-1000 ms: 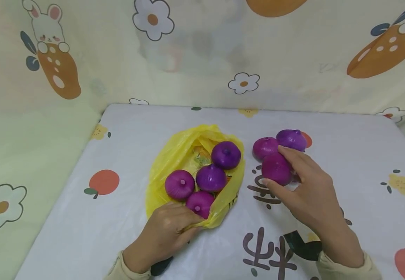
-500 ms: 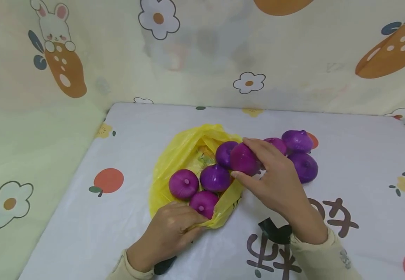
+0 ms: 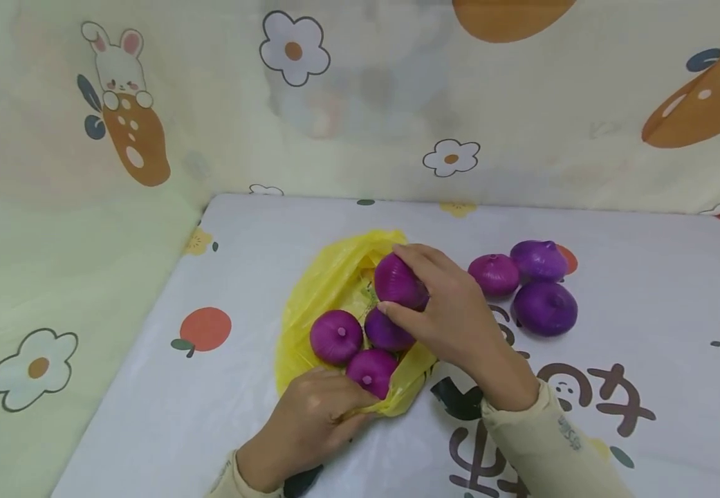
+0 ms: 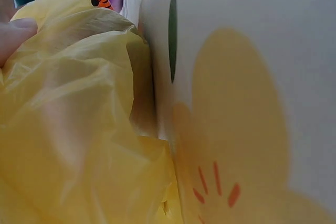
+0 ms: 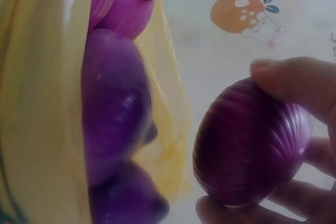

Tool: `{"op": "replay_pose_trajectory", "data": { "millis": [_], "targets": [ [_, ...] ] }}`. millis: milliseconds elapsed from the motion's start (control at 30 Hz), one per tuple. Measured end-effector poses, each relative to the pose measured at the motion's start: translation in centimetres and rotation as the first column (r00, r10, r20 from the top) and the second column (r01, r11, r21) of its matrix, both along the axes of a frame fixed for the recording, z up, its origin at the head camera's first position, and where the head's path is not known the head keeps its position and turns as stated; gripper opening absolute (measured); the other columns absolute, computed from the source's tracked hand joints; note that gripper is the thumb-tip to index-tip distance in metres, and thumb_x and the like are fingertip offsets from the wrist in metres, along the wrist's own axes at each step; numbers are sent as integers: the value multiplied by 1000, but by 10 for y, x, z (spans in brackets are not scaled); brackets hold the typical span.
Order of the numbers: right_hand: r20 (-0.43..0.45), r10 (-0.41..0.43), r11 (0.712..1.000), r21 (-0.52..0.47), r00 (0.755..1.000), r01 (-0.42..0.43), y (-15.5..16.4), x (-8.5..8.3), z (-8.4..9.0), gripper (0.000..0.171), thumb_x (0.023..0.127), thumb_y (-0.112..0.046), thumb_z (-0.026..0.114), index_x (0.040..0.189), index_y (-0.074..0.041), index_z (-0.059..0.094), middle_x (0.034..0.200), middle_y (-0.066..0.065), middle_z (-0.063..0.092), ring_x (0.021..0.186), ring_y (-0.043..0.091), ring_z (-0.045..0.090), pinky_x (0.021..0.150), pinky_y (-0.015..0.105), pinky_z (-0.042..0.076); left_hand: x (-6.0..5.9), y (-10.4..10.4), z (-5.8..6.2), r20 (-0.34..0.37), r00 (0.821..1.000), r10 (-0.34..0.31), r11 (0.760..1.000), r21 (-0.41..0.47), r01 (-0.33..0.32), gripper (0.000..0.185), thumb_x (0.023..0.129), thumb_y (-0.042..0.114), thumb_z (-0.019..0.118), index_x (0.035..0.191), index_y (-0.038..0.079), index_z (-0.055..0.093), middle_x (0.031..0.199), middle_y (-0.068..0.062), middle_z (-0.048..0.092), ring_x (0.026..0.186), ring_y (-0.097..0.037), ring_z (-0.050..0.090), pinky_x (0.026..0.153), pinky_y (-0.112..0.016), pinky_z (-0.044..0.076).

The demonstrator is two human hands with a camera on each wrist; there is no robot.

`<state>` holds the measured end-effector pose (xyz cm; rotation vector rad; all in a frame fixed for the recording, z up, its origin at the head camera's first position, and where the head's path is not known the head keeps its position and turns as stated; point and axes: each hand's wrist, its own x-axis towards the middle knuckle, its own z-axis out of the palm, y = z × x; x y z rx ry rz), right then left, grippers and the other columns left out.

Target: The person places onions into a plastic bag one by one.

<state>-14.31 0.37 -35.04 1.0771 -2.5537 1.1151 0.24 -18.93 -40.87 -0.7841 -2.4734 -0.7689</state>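
Note:
A yellow plastic bag [image 3: 310, 290] lies with its mouth wide, several purple onions inside, one of them a magenta onion [image 3: 337, 337] at the left. My left hand [image 3: 310, 415] pinches the near rim of the bag; in the left wrist view its thumb [image 4: 18, 35] is against the yellow plastic [image 4: 73, 108]. Over the bag's right side, my right hand [image 3: 447, 304] holds another onion [image 3: 397, 280] between thumb and fingers. The right wrist view shows this held onion [image 5: 247, 145] apart from the bagged purple onions [image 5: 113, 108]. One bagged onion is mostly hidden behind the hand.
To the right of the bag, three onions sit close together on the white printed cloth: a magenta onion [image 3: 493, 274], a violet onion [image 3: 539, 260] and a dark purple onion [image 3: 545, 308]. A patterned curtain [image 3: 360, 104] rises behind the table's far edge.
My right hand has carried an onion leftward from the group on the right to above the bag. My left hand keeps its hold on the rim. The view has shifted slightly.

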Motion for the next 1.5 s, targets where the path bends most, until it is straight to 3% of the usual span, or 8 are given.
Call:
{"op": "replay_pose_trajectory", "data": {
  "millis": [200, 267, 500, 633, 767, 1067, 1267, 1500],
  "targets": [
    [-38, 25, 999, 35, 999, -24, -15, -9, 8, 73, 84, -27, 88, 147, -6, 58, 145, 16, 59, 119, 34, 66, 91, 49, 60, -10, -1, 4, -79, 996, -32, 999, -18, 31, 15, 84, 9, 83, 98, 14, 81, 94, 6, 78, 84, -8, 70, 80, -22, 56],
    [-36, 35, 998, 52, 999, -34, -21, -14, 10, 73, 85, -28, 87, 147, -6, 57, 145, 16, 59, 120, 34, 64, 92, 51, 59, -13, -1, 5, -71, 997, -28, 1000, -14, 27, 15, 84, 10, 84, 99, 14, 81, 95, 6, 78, 85, -8, 70, 81, -22, 56],
    [77, 76, 989, 124, 994, -85, -40, -17, -3, 72, 87, -29, 85, 150, -8, 55, 145, 16, 58, 121, 33, 63, 94, 49, 58, -2, -1, 2, 0, 1000, -9, 1000, 1, 9, 14, 83, 11, 86, 96, 13, 82, 92, 6, 78, 82, -8, 70, 79, -20, 56],
    [135, 70, 979, 182, 988, -94, -47, -20, -9, 75, 87, -30, 84, 152, -10, 52, 146, 15, 57, 121, 31, 62, 96, 47, 57, -3, 0, 1, -36, 999, -23, 1000, -9, 23, 15, 82, 10, 86, 97, 13, 81, 92, 6, 78, 81, -8, 70, 78, -20, 55],
    [132, 63, 970, 223, 989, -92, -53, -26, -9, 77, 88, -31, 84, 154, -12, 51, 146, 14, 56, 119, 30, 63, 97, 45, 56, -10, -1, 5, -72, 997, -33, 999, -17, 32, 15, 83, 9, 86, 96, 13, 81, 91, 5, 78, 79, -9, 69, 77, -21, 55],
    [185, 79, 946, 295, 980, -132, -57, -22, -25, 76, 92, -33, 80, 156, -11, 47, 147, 15, 54, 126, 31, 59, 106, 46, 51, 1, 1, 2, 72, 997, 11, 1000, -5, -10, 14, 82, 12, 87, 96, 12, 82, 91, 5, 78, 84, -10, 72, 78, -23, 56],
    [177, 73, 939, 320, 981, -128, -59, -22, -26, 76, 91, -31, 73, 158, -9, 44, 147, 17, 52, 122, 31, 60, 104, 46, 53, -4, -1, 2, 13, 1000, 3, 1000, -21, -3, 18, 79, 12, 89, 95, 12, 82, 90, 4, 78, 84, -10, 72, 79, -24, 57],
    [230, 65, 907, 391, 971, -154, -58, -20, -29, 76, 95, -31, 72, 160, -8, 40, 150, 19, 50, 126, 32, 59, 106, 46, 51, -2, -1, 2, 23, 1000, 2, 1000, -21, -2, 16, 80, 12, 88, 95, 12, 82, 90, 4, 78, 83, -11, 72, 78, -24, 57]
  ]
}}
